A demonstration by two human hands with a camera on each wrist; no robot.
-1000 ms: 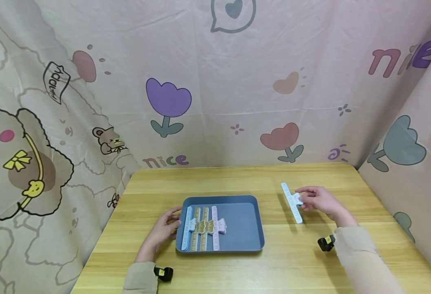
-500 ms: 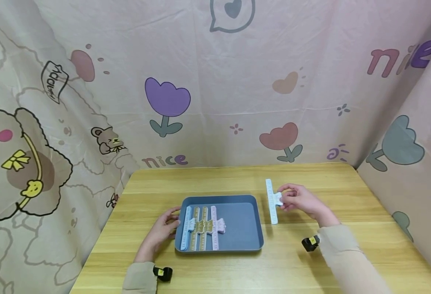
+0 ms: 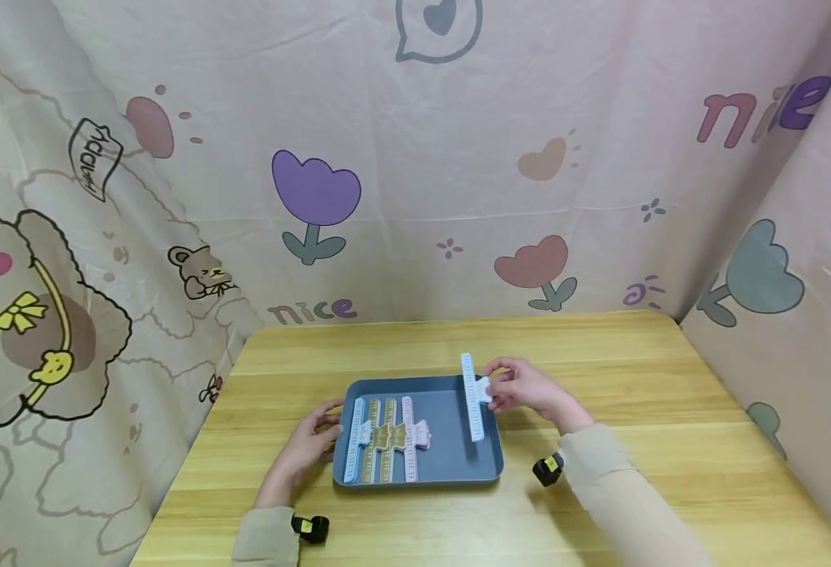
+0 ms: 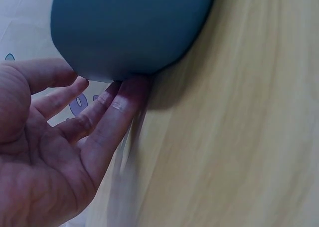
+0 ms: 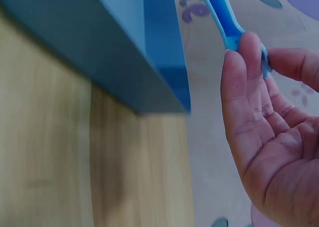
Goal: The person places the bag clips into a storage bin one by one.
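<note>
The right hand (image 3: pixel 524 387) pinches a light blue ruler-edged clip (image 3: pixel 473 398) by its handle, thumb on one side and fingers on the other. That clip is held up over the right part of the grey-blue tray (image 3: pixel 450 465); the right wrist view shows the clip (image 5: pixel 222 12) above the tray's rim. Against the tray's left end rests the left hand (image 3: pixel 309 441), its fingertips touching the wall (image 4: pixel 124 42) with fingers loosely extended. Lined up inside the tray's left half are a blue clip (image 3: pixel 354 441), two brown clips (image 3: pixel 390 409) and a pink clip (image 3: pixel 409 425).
The tray stands on a light wooden table (image 3: pixel 599 354). Printed fabric (image 3: pixel 422 173) hangs behind the table and along both sides. A black wrist camera (image 3: pixel 547 469) is strapped by the right sleeve, and another camera (image 3: pixel 311 529) by the left.
The right hand has carried the light blue clip leftward from the table's right side to over the tray, and the clip has turned more upright in view. The left hand stays at the tray.
</note>
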